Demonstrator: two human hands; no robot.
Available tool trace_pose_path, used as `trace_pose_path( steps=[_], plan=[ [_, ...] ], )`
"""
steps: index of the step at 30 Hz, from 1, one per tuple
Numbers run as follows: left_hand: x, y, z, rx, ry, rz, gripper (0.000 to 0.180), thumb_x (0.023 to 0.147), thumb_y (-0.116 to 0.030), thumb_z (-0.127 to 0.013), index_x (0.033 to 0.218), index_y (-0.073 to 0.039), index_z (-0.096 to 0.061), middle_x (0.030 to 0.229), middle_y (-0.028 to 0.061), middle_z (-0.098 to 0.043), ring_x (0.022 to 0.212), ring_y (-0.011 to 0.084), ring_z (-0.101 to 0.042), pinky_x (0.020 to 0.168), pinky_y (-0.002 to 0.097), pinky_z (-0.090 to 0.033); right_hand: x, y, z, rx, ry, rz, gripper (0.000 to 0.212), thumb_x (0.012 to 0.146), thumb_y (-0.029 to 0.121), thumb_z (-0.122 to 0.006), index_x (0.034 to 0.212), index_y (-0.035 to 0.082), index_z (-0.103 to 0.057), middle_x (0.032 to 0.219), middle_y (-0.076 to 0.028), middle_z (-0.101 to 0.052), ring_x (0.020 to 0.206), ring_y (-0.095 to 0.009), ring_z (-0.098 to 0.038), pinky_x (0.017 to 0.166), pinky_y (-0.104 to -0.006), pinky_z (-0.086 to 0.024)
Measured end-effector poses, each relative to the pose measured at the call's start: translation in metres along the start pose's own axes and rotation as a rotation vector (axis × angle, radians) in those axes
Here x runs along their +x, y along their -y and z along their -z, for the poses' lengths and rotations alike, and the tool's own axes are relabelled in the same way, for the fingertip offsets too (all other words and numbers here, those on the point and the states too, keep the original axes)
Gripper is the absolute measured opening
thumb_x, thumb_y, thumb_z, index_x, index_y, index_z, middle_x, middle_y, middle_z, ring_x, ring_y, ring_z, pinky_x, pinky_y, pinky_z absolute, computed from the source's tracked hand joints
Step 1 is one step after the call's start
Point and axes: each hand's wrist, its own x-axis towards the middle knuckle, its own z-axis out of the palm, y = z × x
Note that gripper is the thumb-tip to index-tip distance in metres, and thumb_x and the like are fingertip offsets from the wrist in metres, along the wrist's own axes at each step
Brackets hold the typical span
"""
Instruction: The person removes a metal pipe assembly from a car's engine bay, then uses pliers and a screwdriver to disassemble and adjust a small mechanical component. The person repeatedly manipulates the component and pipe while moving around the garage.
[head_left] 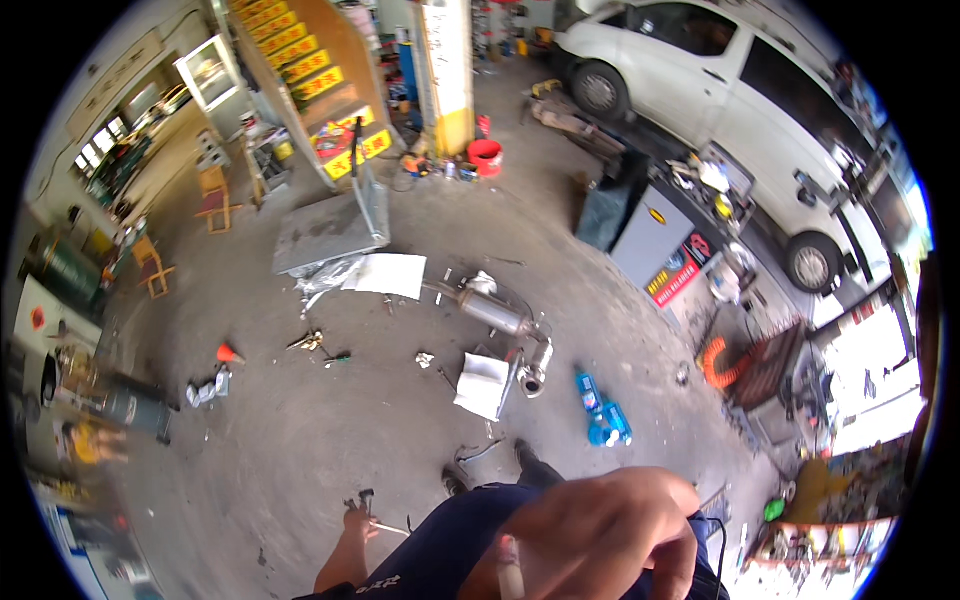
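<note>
At seven o'clock, low in the view, the left hand (356,521) has its fingers closed around a tool (393,528). The tool's pale rod is its long axis, pointing out of the fist toward four o'clock; a dark part juts up toward twelve. The right hand (676,566) is at five o'clock, close to the camera; whether it holds anything, I cannot tell. Near the centre, an exhaust pipe (492,312) lies on the floor, its thick can running from ten to four. Blue bottles (608,424) are between four and five.
</note>
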Motion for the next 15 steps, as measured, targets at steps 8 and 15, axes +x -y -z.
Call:
trace_pose_path(
  steps=[8,15],
  plan=[
    [0.017,-0.142,-0.059,0.694,-0.076,-0.663,0.05,0.103,-0.038,-0.066,0.136,-0.003,-0.051,0.107,0.0244,-0.073,0.107,0.0459,-0.072,0.087,0.0592,-0.057,0.017,0.155,-0.006,-1.626,-0.228,-0.489,0.051,0.104,0.047,-0.063,0.124,0.001,-0.06,0.105,-0.015,-0.07,0.078,-0.026,-0.071,0.069,-0.0345,-0.055],
    [-0.041,-0.168,-0.103,1.088,0.019,-0.822,0.049,0.101,-0.038,-0.068,0.132,-0.002,-0.055,0.117,0.0315,-0.072,0.113,0.0502,-0.068,0.096,0.0557,-0.054,0.025,0.156,0.0,-1.831,0.063,-0.869,0.046,0.103,0.043,-0.064,0.12,0.001,-0.061,0.102,-0.015,-0.07,0.076,-0.026,-0.071,0.068,-0.0344,-0.055]
  ],
)
